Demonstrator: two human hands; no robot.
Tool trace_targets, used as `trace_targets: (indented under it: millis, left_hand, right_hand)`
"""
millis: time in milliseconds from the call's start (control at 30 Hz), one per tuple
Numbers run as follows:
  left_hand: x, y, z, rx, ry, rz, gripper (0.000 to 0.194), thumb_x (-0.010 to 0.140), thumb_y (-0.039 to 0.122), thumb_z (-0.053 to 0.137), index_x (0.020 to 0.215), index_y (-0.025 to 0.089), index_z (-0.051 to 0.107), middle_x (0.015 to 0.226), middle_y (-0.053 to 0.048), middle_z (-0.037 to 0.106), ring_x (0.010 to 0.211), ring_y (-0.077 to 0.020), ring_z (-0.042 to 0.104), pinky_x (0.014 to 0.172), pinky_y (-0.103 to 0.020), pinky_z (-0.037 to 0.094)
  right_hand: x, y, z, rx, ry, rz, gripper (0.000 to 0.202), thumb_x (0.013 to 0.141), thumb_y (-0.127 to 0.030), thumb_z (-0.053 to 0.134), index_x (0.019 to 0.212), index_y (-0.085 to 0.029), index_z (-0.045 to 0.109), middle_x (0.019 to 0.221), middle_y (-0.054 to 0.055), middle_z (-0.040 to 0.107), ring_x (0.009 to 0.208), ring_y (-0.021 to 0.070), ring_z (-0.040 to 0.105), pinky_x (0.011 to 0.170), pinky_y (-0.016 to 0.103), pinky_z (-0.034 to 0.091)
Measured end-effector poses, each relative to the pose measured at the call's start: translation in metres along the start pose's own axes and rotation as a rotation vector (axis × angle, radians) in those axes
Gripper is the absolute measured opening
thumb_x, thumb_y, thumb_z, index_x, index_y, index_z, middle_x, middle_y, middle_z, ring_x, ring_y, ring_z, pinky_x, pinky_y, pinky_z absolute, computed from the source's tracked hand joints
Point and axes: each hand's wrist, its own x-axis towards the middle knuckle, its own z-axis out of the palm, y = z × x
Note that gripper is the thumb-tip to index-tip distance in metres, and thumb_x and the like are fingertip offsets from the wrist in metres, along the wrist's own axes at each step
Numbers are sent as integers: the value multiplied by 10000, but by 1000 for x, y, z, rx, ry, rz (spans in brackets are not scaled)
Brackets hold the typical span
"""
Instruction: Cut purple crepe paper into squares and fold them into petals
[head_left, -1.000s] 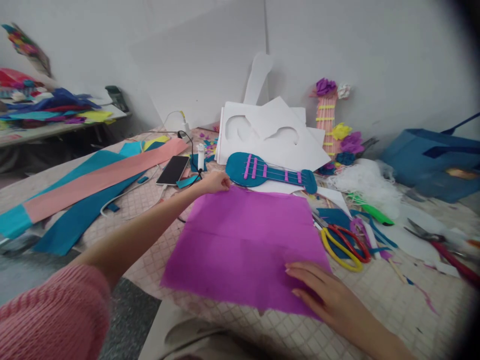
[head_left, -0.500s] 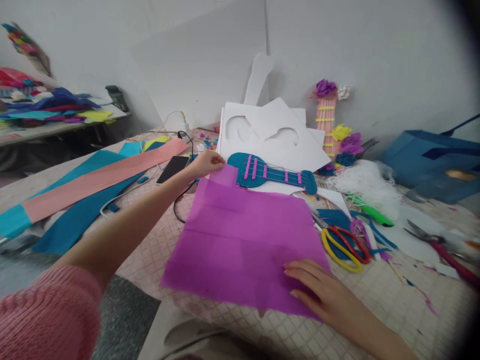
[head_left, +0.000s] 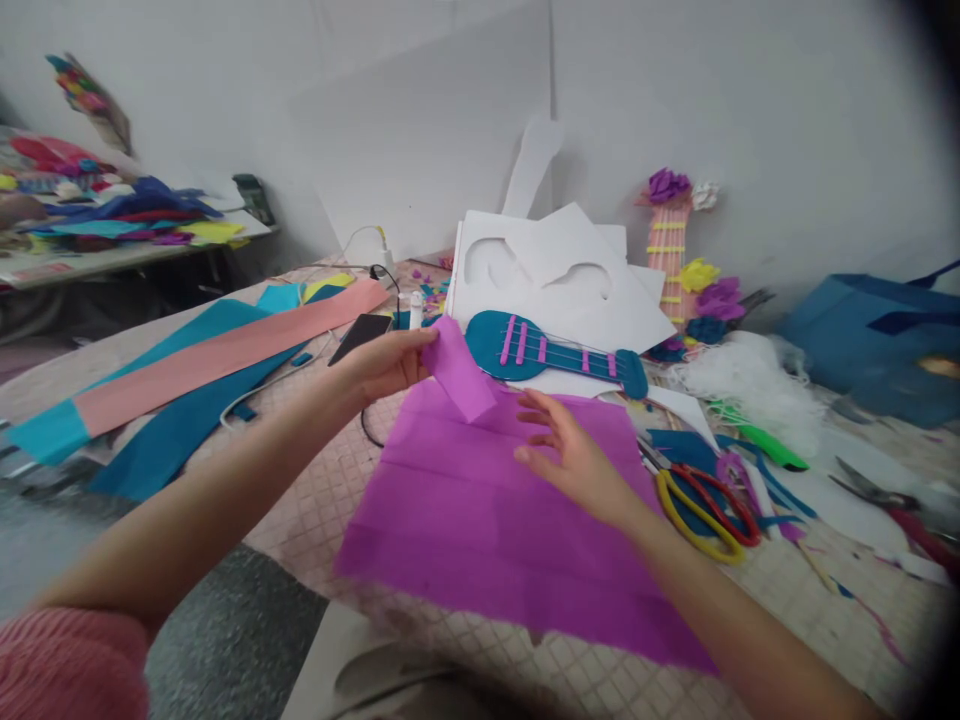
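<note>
A small purple strip of paper (head_left: pixel 460 372) is pinched in my left hand (head_left: pixel 401 362), raised above the far left corner of a large purple sheet (head_left: pixel 480 510). The sheet lies flat on the patterned tablecloth, with faint crease lines across it. Over its far right part hovers my right hand (head_left: pixel 574 455), fingers apart and holding nothing, a short gap from the strip. Just beyond the sheet is a small blue paper guitar (head_left: pixel 555 352) with purple bars and thin strings.
Red and yellow-handled scissors (head_left: pixel 701 510) lie right of the sheet, with pliers (head_left: pixel 892 500) farther right. White cut-out boards (head_left: pixel 555 270) lean behind the guitar. A phone (head_left: pixel 361 335) and long coloured paper strips (head_left: pixel 225 355) are on the left. A blue bag (head_left: pixel 862 345) stands back right.
My left hand has lifted the small purple strip off the sheet's corner. My right hand has left the sheet's near right part and moved up and left towards the strip.
</note>
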Motion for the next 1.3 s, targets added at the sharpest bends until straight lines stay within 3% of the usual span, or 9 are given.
trace_targets:
  millis: [33,133,200,267,433,633,767,1067,1300]
  left_hand:
    - [-5,-5,1,-10,6,-12,68,868,154,559,871,112,612,792,-71,683,724,-131,654,741,-260,542]
    - [-19,-20,1,-23,30,-47,101,885,162,532,909,114,617,856,-77,687,774,-133,663,766,-259,542]
    - [-28,-28,-2,-19,52,-60,111,892,170,521,926,119,612,889,-74,680,791,-124,661,777,-253,539]
    - [-38,-35,-9,6,81,-63,84,882,196,542,891,132,596,857,-49,665,749,-100,648,750,-232,535]
    - [-66,-53,-30,183,92,-91,226,747,281,705,767,141,529,621,40,555,525,-68,541,528,-194,468]
    - [-81,-74,-37,430,70,-39,328,706,232,704,930,165,474,548,76,552,467,-78,490,443,-164,319]
    - [-72,-70,-42,683,80,36,326,766,237,619,1024,182,428,566,77,567,465,-95,530,445,-175,355]
    - [-7,-48,-65,952,127,91,300,761,208,625,1011,179,463,531,71,597,427,-108,568,442,-187,406]
    - [-8,-51,-67,1070,109,71,250,724,176,653,940,165,528,532,73,564,498,-127,589,518,-216,400]
  right_hand:
    - [16,0,7,168,-8,65,718,746,-477,689,1342,-237,368,1401,128,426,1250,258,452,983,425,438]
    - [53,0,28,293,-106,142,540,836,-597,492,1231,-230,475,1293,113,540,1108,238,575,823,369,534]
    - [65,1,39,324,-157,172,500,856,-615,420,1141,-219,527,1168,99,618,995,216,631,757,343,550]
    - [68,2,45,322,-180,195,438,830,-580,487,1053,-208,549,1049,80,657,895,191,652,731,323,544]
    - [69,9,42,151,-171,209,304,716,-419,675,855,-181,546,757,9,634,634,133,591,595,270,471]
    - [86,18,36,-143,-177,98,205,696,-285,684,828,-176,572,654,-21,585,591,136,541,584,270,401]
    - [103,20,38,-299,-165,12,134,719,-246,649,827,-188,595,667,-13,594,640,155,561,633,285,410]
    - [152,30,33,-530,-69,-26,176,737,-287,649,875,-194,589,702,5,626,657,174,586,618,283,397]
    - [150,36,39,-604,-104,-13,165,739,-272,668,861,-195,589,660,-14,610,633,164,586,598,267,395]
